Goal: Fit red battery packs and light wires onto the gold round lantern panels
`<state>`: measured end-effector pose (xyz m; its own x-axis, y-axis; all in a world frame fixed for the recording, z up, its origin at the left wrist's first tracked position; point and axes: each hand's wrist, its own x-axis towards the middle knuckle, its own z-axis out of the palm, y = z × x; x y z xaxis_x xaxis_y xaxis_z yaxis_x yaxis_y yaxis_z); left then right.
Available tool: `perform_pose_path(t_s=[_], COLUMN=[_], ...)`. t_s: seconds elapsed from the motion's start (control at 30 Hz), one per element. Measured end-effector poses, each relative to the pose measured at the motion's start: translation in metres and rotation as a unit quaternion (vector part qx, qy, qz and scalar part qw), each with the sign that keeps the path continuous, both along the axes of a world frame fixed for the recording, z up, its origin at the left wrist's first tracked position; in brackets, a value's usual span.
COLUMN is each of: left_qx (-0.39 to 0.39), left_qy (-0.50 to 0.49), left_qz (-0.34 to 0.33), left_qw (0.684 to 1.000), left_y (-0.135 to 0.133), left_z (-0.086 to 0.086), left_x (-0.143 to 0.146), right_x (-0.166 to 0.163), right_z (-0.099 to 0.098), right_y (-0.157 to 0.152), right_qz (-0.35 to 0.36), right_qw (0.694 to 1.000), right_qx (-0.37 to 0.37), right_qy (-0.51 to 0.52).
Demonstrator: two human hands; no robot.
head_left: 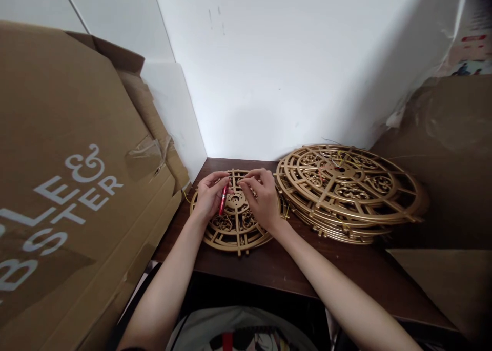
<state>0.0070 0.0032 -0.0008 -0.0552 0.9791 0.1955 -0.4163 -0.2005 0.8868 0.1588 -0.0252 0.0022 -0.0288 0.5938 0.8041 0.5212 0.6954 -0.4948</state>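
My left hand [210, 193] is closed around a slim, shiny red tube [223, 200]; its exact kind does not show. The tube points down and toward me over a round gold-coloured openwork panel [238, 246] with scrollwork and crossing bars. My right hand [263, 197] hovers over the same panel, to the right of its centre, with thumb and fingers pinched together. Whatever lies between those fingertips is too small to make out. The fingertips of both hands are close to each other but apart. Both hands partly cover the panel's far side.
A stack of similar gold round panels [346, 202] stands on the right of the dark brown table [277, 276], with thin loose wires on top. A large cardboard box [77, 110] leans in from the left. More cardboard [442, 136] is at the right. A white wall [277, 59] stands behind.
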Motion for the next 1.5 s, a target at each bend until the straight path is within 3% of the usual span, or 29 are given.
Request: perform_pose_path(t_s=[0.1, 0.2, 0.4, 0.53, 0.8, 0.97, 1.07, 1.2, 1.3, 1.5], left_qx=[-0.004, -0.015, -0.018, -0.012, 0.010, -0.007, -0.024, -0.053, -0.079, -0.078], left_qy=[-0.007, -0.014, -0.030, -0.029, -0.026, -0.026, -0.064, -0.095, -0.116, -0.092], left_qz=[0.008, 0.009, 0.007, 0.020, 0.071, 0.094, 0.106, 0.113, 0.124, 0.162], left_qw=[1.000, 1.000, 0.999, 0.999, 0.997, 0.995, 0.992, 0.988, 0.982, 0.979], left_y=[0.001, 0.001, 0.002, 0.002, 0.006, 0.008, 0.010, 0.012, 0.013, 0.012], left_z=[0.000, 0.000, -0.002, -0.002, -0.005, -0.009, -0.010, -0.009, -0.008, -0.009], left_x=[0.000, 0.000, 0.000, 0.000, -0.001, -0.001, -0.003, -0.006, -0.005, 0.001], right_x=[0.000, 0.000, -0.001, -0.003, -0.004, -0.003, -0.004, -0.008, -0.012, -0.017], right_z=[0.003, 0.001, -0.008, -0.010, -0.010, -0.012, -0.013, -0.015, -0.020, -0.028], right_y=[-0.001, 0.001, 0.011, 0.015, 0.013, 0.011, 0.008, 0.003, 0.000, -0.003], right_qz=[0.039, 0.102, 0.202, 0.242, 0.253, 0.243, 0.215, 0.192, 0.188, 0.179], right_qw=[0.998, 0.983, 0.904, 0.876, 0.861, 0.884, 0.919, 0.954, 0.964, 0.967], right_qx=[-0.038, -0.121, -0.286, -0.308, -0.328, -0.324, -0.307, -0.227, -0.179, -0.155], right_qy=[0.032, 0.087, 0.246, 0.281, 0.293, 0.235, 0.120, -0.019, -0.063, -0.090])
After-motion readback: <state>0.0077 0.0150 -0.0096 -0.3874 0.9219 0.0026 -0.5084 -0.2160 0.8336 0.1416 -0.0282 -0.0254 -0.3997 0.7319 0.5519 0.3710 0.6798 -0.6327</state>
